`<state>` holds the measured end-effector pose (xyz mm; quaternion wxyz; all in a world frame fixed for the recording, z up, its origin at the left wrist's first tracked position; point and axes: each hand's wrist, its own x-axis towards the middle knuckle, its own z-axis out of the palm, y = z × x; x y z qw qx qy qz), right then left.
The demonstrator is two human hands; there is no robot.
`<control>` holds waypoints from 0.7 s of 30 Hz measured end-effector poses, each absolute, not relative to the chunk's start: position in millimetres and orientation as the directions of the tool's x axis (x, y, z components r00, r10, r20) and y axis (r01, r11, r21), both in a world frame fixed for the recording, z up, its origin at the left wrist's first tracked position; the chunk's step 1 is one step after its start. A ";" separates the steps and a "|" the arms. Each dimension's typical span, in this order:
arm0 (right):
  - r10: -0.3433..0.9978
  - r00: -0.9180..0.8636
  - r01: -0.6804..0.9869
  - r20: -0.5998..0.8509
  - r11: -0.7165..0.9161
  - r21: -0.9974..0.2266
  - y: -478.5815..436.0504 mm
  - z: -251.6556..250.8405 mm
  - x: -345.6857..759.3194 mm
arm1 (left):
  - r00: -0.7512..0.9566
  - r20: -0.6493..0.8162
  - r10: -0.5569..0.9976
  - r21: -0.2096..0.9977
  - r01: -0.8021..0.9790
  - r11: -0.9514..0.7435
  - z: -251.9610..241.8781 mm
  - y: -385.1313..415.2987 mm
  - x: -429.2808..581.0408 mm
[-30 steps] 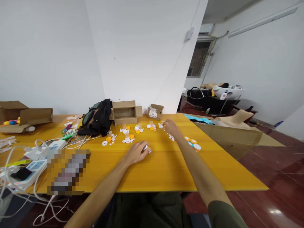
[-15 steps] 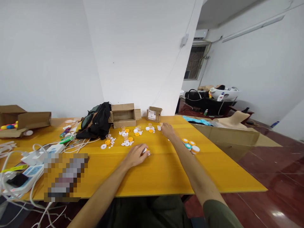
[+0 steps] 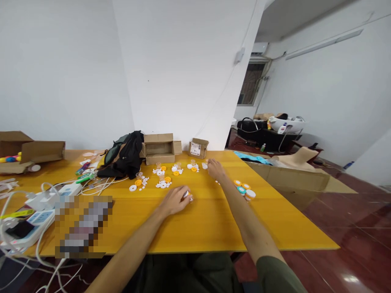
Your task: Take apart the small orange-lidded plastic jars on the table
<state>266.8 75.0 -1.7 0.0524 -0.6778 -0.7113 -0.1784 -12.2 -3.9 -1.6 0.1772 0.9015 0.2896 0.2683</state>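
My left hand rests on the table with its fingers curled round a small round white-and-orange plastic part. Small white bits show under its fingertips. Farther forward, my right hand reaches to the right end of the rows of parts, fingers bent down and pressed together; what they hold is hidden. White pieces lie just left of it. Several clusters of clear cups, orange discs and small white gears are spread beyond my left hand.
Finished-looking round pieces with orange, teal and white tops sit right of my right forearm. At the back stand an open cardboard box, a smaller box and a black bag. Power strips with cables and a blurred-out device lie left.
The view has shifted slightly. My right hand stays by the right-hand parts with only a small movement of its fingers. My left hand keeps its grip in the same place.
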 end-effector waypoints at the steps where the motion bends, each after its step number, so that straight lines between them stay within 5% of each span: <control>1: 0.948 -0.058 0.984 0.312 0.001 0.180 73.2 0.5 268.7 | 0.689 0.380 0.617 0.473 0.428 -0.770 -1.8 -3.9 -12.3; 21: 0.960 -0.074 0.976 0.271 0.014 0.216 69.2 4.7 259.6 | 0.707 0.369 0.604 0.488 0.405 -0.773 -2.0 -5.6 -11.3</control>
